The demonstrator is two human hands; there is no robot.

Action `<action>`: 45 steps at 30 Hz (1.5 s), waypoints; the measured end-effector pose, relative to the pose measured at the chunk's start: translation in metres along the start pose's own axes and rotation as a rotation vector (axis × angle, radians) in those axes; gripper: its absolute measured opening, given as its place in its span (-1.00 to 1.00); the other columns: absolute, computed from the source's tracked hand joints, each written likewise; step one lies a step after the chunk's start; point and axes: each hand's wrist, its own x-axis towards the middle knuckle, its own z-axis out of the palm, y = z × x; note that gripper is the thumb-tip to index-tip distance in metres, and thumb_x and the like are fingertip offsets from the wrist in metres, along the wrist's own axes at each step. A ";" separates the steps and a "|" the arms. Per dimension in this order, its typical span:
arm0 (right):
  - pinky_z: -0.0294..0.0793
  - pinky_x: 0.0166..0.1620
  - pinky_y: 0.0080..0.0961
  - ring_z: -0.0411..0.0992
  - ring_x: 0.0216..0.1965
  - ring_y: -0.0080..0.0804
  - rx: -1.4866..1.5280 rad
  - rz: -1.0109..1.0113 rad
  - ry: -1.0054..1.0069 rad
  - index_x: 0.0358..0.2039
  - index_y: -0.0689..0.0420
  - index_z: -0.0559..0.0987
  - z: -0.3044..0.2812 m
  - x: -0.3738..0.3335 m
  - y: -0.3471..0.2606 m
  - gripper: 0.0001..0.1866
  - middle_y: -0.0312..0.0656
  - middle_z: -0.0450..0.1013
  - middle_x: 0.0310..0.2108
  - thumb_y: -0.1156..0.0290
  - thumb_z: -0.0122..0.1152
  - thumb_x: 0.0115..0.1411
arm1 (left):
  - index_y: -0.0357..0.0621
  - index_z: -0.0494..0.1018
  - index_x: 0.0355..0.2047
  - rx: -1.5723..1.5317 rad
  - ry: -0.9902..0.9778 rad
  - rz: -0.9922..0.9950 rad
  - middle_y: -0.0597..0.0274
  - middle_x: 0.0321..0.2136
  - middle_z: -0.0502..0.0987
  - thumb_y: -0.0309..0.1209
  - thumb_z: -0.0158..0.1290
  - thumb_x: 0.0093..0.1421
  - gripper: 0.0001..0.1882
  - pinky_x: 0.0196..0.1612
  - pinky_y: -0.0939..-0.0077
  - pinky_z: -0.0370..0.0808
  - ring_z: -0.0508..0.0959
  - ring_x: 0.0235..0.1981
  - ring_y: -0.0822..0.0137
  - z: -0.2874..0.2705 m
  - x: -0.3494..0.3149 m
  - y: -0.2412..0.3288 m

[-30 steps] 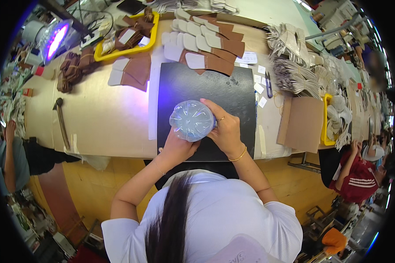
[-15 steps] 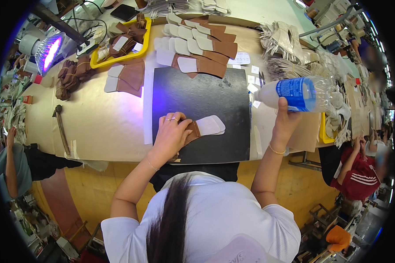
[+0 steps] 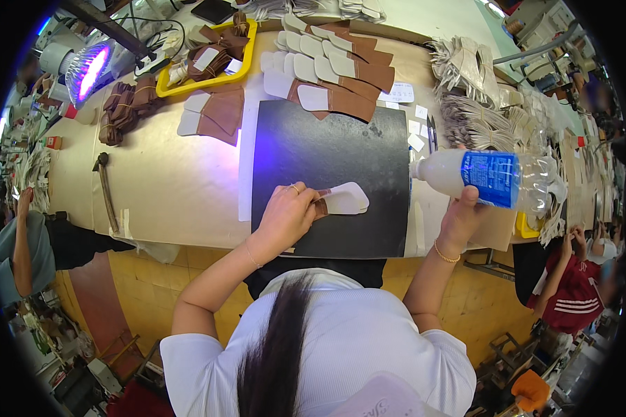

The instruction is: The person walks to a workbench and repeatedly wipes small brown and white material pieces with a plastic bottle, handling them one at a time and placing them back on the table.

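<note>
On the black mat (image 3: 327, 153), my left hand (image 3: 286, 214) pinches the brown end of a small stack of brown-and-white leather pieces (image 3: 346, 199). Their rounded white ends point to the right, with the edges of more than one piece showing. My right hand (image 3: 464, 221) grips a clear plastic bottle (image 3: 490, 179) with a blue label and whitish contents. It is held on its side above the mat's right edge, its narrow neck toward the mat. Beyond the mat lie overlapping rows of similar brown-and-white pieces (image 3: 351, 96).
A smaller fan of pieces (image 3: 219, 118) lies left of the mat, near a yellow tray (image 3: 161, 86) of brown bundles. Farther left are a hammer (image 3: 106, 191) and a lit lamp (image 3: 90, 73). Grey-white strip bundles (image 3: 466, 73) fill the far right. Other people sit at both sides.
The bottle in my right hand has come nearer to me and now lies lower over the mat's edge. My left hand still pinches the leather pieces. The whole view has shifted slightly.
</note>
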 end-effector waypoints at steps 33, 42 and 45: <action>0.46 0.10 -0.27 0.42 0.06 -0.22 -0.153 0.050 0.195 0.16 0.31 0.25 -0.076 0.020 -0.024 -0.20 0.03 0.38 0.08 -0.05 0.28 0.14 | -0.05 0.21 0.10 -1.905 0.825 -0.277 0.06 0.06 0.33 -0.55 -0.03 0.08 -0.48 0.11 0.24 0.35 0.38 0.05 0.18 0.036 0.209 -0.025; 0.42 0.11 -0.31 0.37 0.09 -0.25 -0.034 0.107 0.085 0.18 0.27 0.25 -0.039 0.003 0.004 -0.15 -0.04 0.33 0.12 -0.01 0.38 0.07 | -0.08 0.15 0.20 -1.032 0.998 0.123 0.07 0.13 0.29 -0.46 0.01 0.21 -0.46 0.29 0.30 0.09 0.23 0.23 0.22 -0.057 0.115 -0.036; 0.37 0.15 -0.36 0.35 0.10 -0.28 0.005 0.145 -0.117 0.18 0.25 0.25 -0.005 -0.020 0.008 -0.12 -0.06 0.38 0.08 0.08 0.48 -0.01 | -0.12 0.31 0.06 -0.545 0.652 0.115 0.06 0.04 0.38 -0.47 0.07 0.17 -0.57 0.20 0.25 0.25 0.37 0.11 0.18 -0.038 0.055 -0.035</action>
